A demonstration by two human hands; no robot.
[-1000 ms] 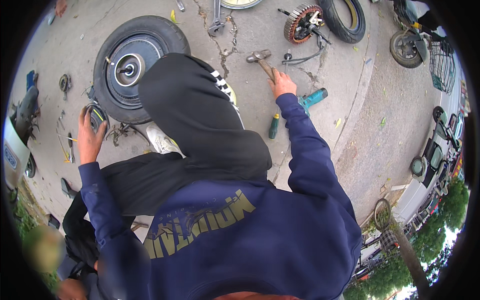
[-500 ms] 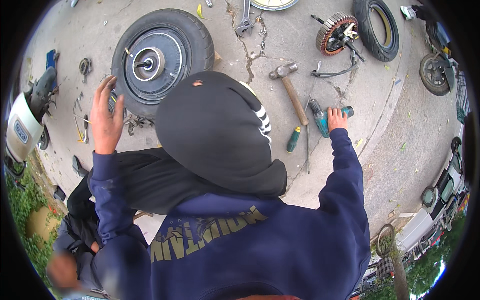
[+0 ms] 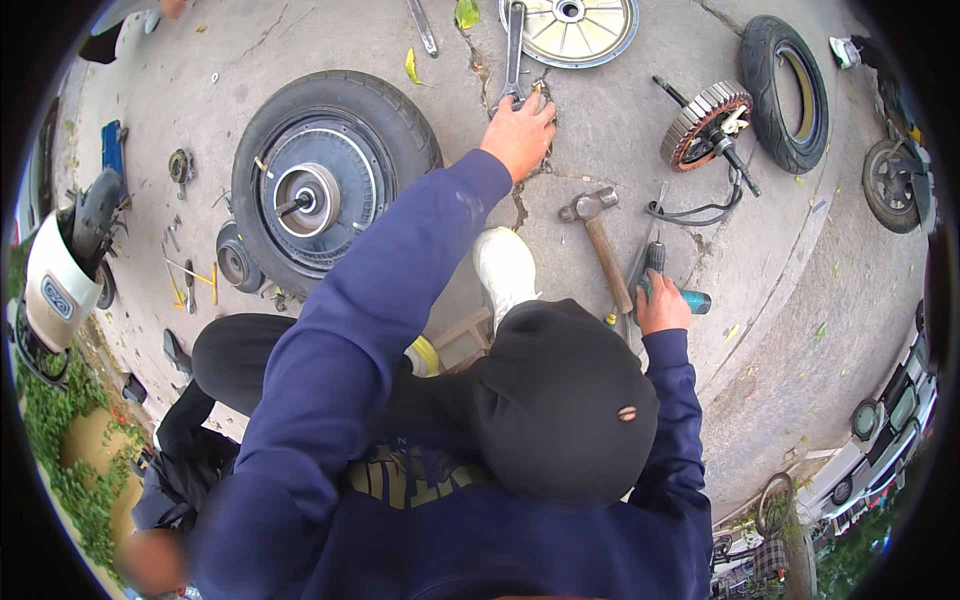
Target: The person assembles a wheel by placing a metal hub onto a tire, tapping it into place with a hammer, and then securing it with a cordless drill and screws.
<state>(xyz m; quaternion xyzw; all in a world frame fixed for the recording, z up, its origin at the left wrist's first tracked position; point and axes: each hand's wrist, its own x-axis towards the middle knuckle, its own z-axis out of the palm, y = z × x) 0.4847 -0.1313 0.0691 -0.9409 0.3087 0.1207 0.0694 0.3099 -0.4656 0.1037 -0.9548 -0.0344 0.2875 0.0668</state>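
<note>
My left hand [image 3: 520, 137] reaches down beside a crack in the pavement, fingers slightly apart. Its fingertips are at the jaw end of an adjustable wrench [image 3: 514, 50] and a cluster of small metal parts [image 3: 539, 88]. Nothing shows in its grasp. My right hand [image 3: 663, 306] is wrapped around a teal cordless drill [image 3: 697, 301] lying on the ground, its chuck pointing away from me. A hammer [image 3: 605, 250] with a wooden handle lies just left of the drill. Left of my outstretched arm rests a large hub-motor wheel [image 3: 410, 130] with its tyre on.
A motor stator [image 3: 700, 125] with a cable and a loose tyre [image 3: 765, 100] lie at the far right. A pale round hub cover [image 3: 590, 35] is at the top. My white shoe [image 3: 503, 268] stands near a small wooden stool [image 3: 462, 337]. A white scooter [image 3: 58, 275] stands at left.
My left hand has swung from beside the wheel across to the wrench. My right hand still holds the drill, which has turned slightly. My knee has shifted right, uncovering the shoe and stool.
</note>
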